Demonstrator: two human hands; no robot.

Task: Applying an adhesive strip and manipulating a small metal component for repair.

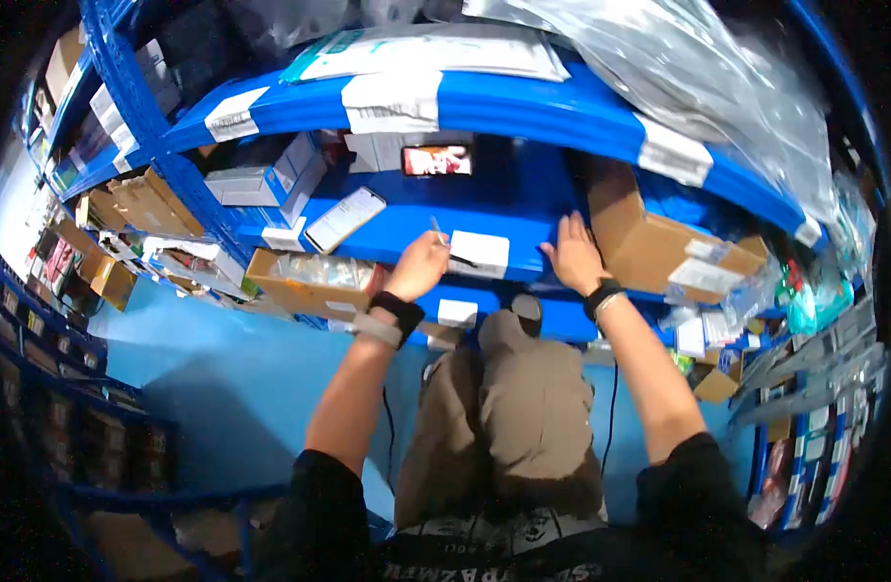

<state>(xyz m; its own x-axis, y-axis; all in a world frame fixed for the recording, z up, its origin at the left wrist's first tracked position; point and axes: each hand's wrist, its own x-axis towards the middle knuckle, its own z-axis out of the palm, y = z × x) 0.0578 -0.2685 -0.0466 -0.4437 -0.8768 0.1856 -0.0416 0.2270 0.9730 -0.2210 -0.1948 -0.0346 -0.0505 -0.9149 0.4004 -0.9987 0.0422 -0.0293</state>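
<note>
My left hand (421, 266) is closed at the front edge of a blue shelf (509, 209). A thin, pen-like thing (436, 227) sticks up from its fingers; its exact kind is too small to tell. Beside that hand is a white label (479, 253) on the shelf edge, with a short dark strip across its left end. My right hand (574, 256) lies flat on the shelf edge, fingers stretched out, holding nothing. A phone with a pale screen (346, 220) lies to the left on the shelf. Farther back, a second phone (437, 160) shows a lit picture.
To the right of my right hand stands an open cardboard box (659, 238). An open carton of clear-wrapped goods (315, 276) is at lower left, below white-and-blue boxes (271, 184). An upper blue shelf (523, 102) overhangs the phones, with clear plastic bags (678, 78) drooping at right.
</note>
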